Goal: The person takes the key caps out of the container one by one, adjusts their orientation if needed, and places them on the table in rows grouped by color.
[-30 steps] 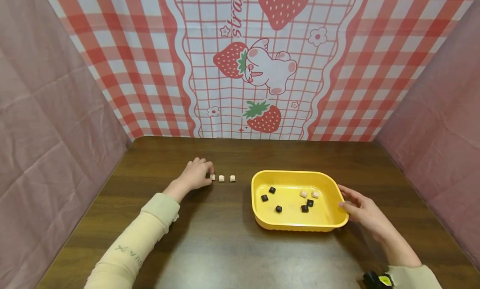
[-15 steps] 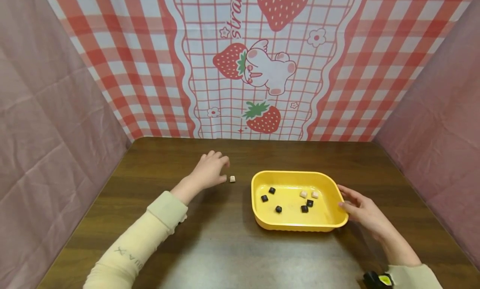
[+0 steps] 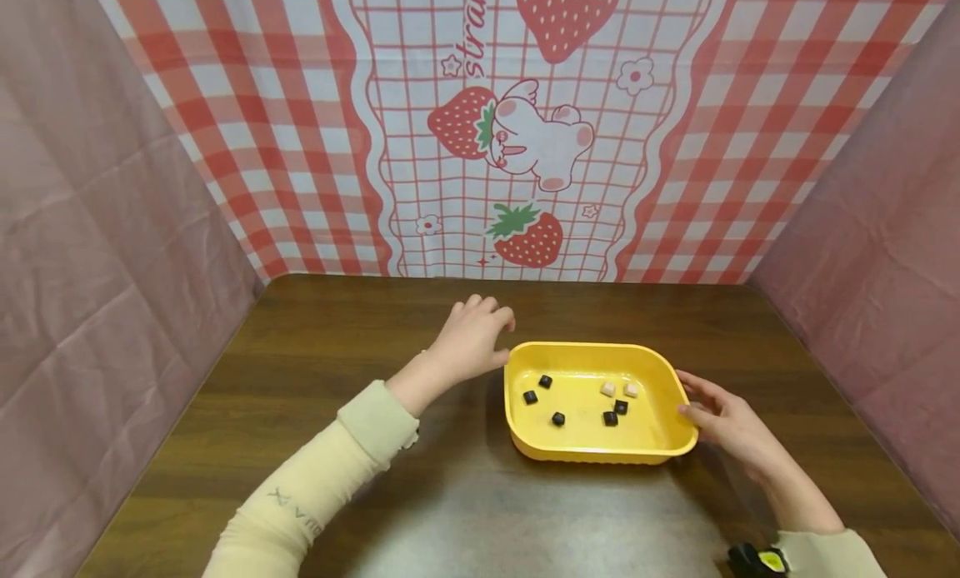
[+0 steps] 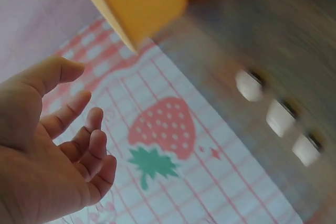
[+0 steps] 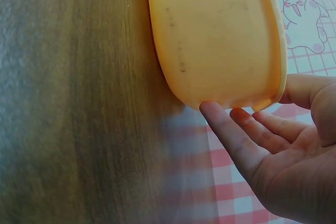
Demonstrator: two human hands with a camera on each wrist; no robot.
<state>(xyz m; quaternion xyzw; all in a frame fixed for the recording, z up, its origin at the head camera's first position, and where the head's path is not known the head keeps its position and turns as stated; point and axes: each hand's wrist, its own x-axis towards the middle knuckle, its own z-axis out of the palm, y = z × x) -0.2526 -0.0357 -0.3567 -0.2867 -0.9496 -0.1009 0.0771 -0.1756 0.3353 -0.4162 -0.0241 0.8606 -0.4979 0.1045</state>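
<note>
My left hand [image 3: 472, 341] hovers by the left rim of a yellow plastic bin [image 3: 600, 455], its fingers loosely bent. Nothing shows between its thumb and fingers in the left wrist view, where three white keycaps [image 4: 281, 117] stand in a row on the table, blurred. In the head view that hand and forearm mostly hide the row. My right hand [image 3: 727, 420] holds the bin's right end, thumb over the rim [image 5: 281, 51] and fingers against the outer wall. Inside the bin lie several black keycaps [image 3: 558, 420] and two white keycaps [image 3: 608, 389].
The brown wooden table [image 3: 480, 511] runs back to a red-checked strawberry cloth [image 3: 300, 145]. Pink cloth walls [image 3: 97, 270] close off both sides. A black object with a yellow-green face [image 3: 757, 560] sits at the right sleeve's cuff.
My left hand has moved right along the keycap row, from its left end to the bin's left rim. My right hand and the bin have stayed in place.
</note>
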